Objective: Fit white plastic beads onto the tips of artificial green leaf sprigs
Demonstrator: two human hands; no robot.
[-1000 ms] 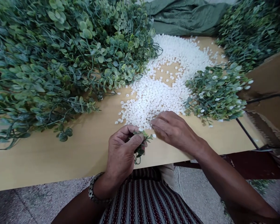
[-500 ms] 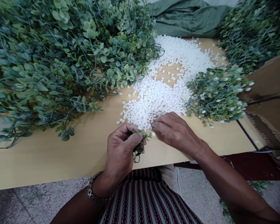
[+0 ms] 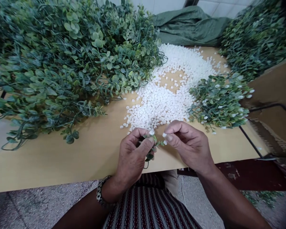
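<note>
My left hand (image 3: 134, 156) is closed around an artificial green leaf sprig (image 3: 150, 154), thumb pressed against the leaves. A white bead stands at the sprig's top beside my left fingertips, and another sits at its right tip. Between thumb and forefinger, my right hand (image 3: 189, 144) pinches a small white bead (image 3: 164, 135), close to the sprig's right side. Just beyond both hands spreads a heap of white beads (image 3: 162, 98) on the pale wooden table (image 3: 85, 162). My right palm is partly hidden from view.
A big mass of artificial greenery (image 3: 69, 63) covers the table's left. At right lies a bunch of sprigs with white tips (image 3: 221, 101), near a cardboard box (image 3: 274, 89) and a dark metal rod. Green cloth (image 3: 190, 27) and more foliage (image 3: 259, 41) are behind.
My right hand has risen from the edge of the bead heap and now pinches a bead near the sprig. My left hand, still on the sprig, appears a little further right.
</note>
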